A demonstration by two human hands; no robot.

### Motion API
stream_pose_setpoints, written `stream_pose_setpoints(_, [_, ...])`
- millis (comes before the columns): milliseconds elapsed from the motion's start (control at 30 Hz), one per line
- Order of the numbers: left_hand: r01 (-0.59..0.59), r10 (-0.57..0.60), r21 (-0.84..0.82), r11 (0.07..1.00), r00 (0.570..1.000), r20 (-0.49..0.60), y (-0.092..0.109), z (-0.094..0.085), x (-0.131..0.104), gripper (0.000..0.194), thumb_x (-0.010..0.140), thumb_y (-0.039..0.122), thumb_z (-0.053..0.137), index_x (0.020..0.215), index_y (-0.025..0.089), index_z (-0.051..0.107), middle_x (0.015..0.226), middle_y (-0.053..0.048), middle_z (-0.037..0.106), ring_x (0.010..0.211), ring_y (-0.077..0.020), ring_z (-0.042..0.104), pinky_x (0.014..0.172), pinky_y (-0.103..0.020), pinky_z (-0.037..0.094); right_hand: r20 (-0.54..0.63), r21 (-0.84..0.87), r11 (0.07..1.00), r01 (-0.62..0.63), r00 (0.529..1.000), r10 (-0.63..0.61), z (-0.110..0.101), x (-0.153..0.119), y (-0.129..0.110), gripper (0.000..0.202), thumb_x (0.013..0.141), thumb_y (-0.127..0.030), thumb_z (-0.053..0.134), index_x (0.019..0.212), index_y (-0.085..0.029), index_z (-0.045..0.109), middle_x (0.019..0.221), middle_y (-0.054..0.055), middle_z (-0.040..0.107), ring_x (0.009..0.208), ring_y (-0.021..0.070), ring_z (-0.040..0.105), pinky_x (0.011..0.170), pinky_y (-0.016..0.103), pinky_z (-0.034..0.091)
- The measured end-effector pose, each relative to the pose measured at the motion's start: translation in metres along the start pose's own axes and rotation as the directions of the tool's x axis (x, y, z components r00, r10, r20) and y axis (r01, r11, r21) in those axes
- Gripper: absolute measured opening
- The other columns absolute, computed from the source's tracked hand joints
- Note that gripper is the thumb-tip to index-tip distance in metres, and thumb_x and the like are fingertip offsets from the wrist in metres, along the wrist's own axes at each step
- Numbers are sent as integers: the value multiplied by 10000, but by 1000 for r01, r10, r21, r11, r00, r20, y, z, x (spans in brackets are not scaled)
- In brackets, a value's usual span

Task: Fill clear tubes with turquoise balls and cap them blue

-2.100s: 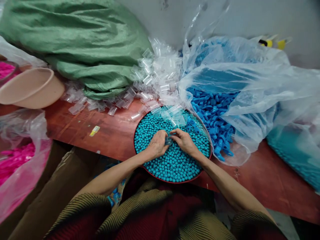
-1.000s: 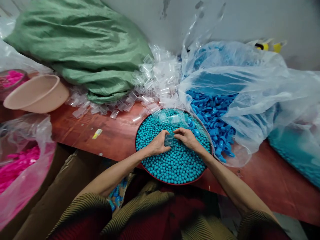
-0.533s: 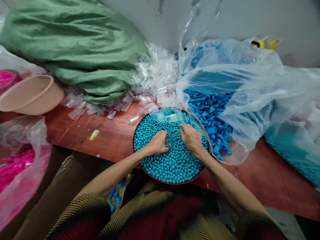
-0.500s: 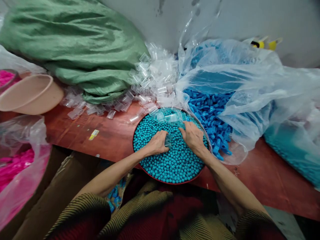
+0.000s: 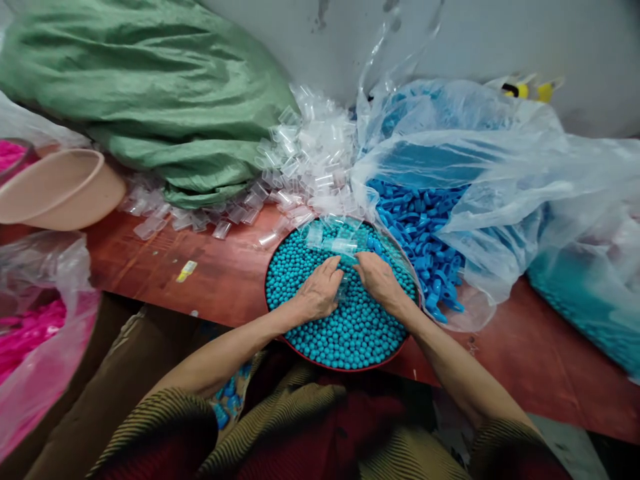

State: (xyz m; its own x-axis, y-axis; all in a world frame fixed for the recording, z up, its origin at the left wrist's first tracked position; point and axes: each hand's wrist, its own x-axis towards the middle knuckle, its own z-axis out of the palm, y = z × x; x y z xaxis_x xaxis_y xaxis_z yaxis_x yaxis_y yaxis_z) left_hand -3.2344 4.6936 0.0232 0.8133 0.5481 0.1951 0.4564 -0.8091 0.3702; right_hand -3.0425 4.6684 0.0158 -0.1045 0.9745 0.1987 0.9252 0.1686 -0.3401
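A round red-rimmed tub full of small turquoise balls stands in front of me. Just above the balls, my left hand is closed round a small clear plastic case, mostly hidden by the fingers. Close by on the right, my right hand has its fingers curled in toward the left one; whatever is between its fingertips is hidden. Several loose clear cases lie on the balls beyond both hands. A few blue plastic pieces rest near the tub's far right side.
Behind the tub is a heap of clear cases, beside a big green sack. Blue parts spill from a clear bag at right. Farther right sits a bag of turquoise balls. A beige bowl and pink parts are at left.
My left hand has shifted slightly up and right with the clear case. My right hand has drawn back toward me and left, so the fingertips of both hands are closer together.
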Motion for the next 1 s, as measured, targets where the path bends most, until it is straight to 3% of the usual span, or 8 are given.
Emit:
stream_pose_setpoints(167, [-44,44,-13,999,998,52,-9,-1,9,540,627,163,598,1128,80,415,1410,-253,305,1362,-374,247,1087,-519,314,-38,259,959,118,993,-112,11,9,-4,222,875,-193,465,1039,-163,612,974,97,674,931,210,618,839,342,488])
stream_pose_setpoints(267, [-14,16,-29,999,995,95,-11,-3,13,606,627,196,604,1183,87,390,1285,-205,447,1277,-344,378,1049,-506,353,-11,335,931,143,989,-148,18,14,-5,269,878,-144,415,1031,-168,636,972,85,690,924,193,629,842,333,494])
stream_pose_setpoints(367, [94,-90,-24,995,987,134,-10,-6,15,697,627,231,611,1253,86,341,1227,-178,487,1171,-316,460,976,-465,415,26,290,947,136,988,-150,18,10,-10,340,878,-106,365,1097,-149,622,1014,102,686,961,197,621,863,334,487])
stream_pose_setpoints(533, [184,-192,55,981,947,259,-3,-14,22,787,617,272,626,1311,100,297,1243,-173,477,1134,-317,466,937,-455,424,12,74,997,-28,1000,27,-5,-4,-22,340,927,-205,347,1176,-156,574,1081,122,652,994,217,603,848,320,479])
stream_pose_setpoints(667, [192,-206,81,978,948,242,2,-15,24,666,632,232,590,1242,67,379,1136,-167,514,1060,-297,487,920,-425,435,93,-58,967,-246,964,251,-15,12,-26,423,905,-253,427,1302,-107,454,1075,176,613,877,249,622,726,341,497])
stream_pose_setpoints(833, [204,-208,43,978,958,197,-1,-9,20,603,603,208,583,1168,91,407,1136,-156,507,1068,-290,480,931,-431,437,160,112,989,-92,984,73,0,59,-32,371,868,-166,479,1231,-110,535,1073,129,601,965,198,587,845,298,468])
stream_pose_setpoints(933, [210,-209,18,978,959,192,-4,-8,20,609,602,213,587,1169,88,403,1121,-159,514,1056,-301,488,918,-451,442,57,268,963,-32,998,17,-3,67,-29,329,859,-136,482,1169,-114,589,1007,90,635,946,152,592,888,250,445])
stream_pose_setpoints(1000, [201,-196,-7,980,963,184,-3,-8,21,669,604,203,589,1225,82,369,1145,-165,506,1074,-305,485,930,-452,437,-29,332,943,-30,999,42,-14,55,-19,289,872,-151,456,1104,-124,625,1017,93,647,958,157,596,900,263,444])
